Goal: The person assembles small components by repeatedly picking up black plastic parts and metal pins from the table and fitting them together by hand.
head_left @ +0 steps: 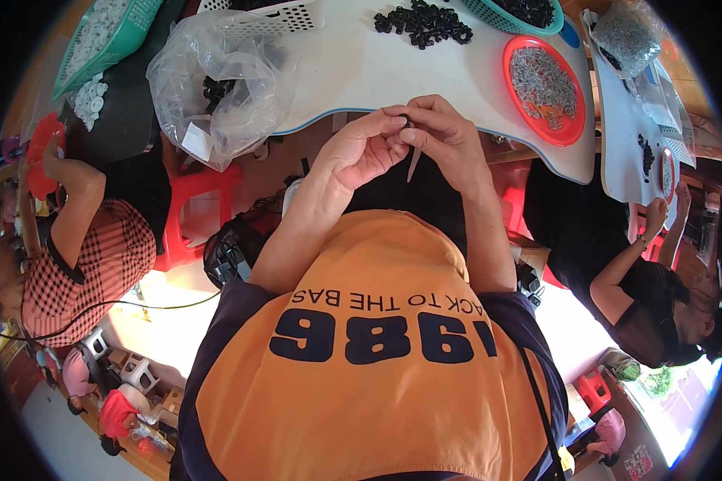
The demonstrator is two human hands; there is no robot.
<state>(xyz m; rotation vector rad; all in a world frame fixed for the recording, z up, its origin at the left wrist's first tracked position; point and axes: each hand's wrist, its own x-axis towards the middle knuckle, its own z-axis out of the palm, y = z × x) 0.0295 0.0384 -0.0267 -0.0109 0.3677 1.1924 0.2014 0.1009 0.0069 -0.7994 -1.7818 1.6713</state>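
Over the near edge of the white table (337, 68), my two hands meet fingertip to fingertip. My left hand (367, 151) pinches a small black part (407, 122) between thumb and fingers, the other fingers curled loosely below. Against the same part press the thumb and fingers of my right hand (451, 140). A thin, pale, pointed strip (413, 167) hangs down from beneath my right thumb; what it is I cannot tell. The fingers hide most of the black part. Further back on the table lies a loose pile of similar-looking small black parts (423, 26).
A clear plastic bag (257, 112) holding black parts slumps over the table's left side. To the right sits a red tray (509, 68) of small silvery pieces, with a green basket (521, 29) of black parts behind. Co-workers sit left and right, near a red stool (192, 204).
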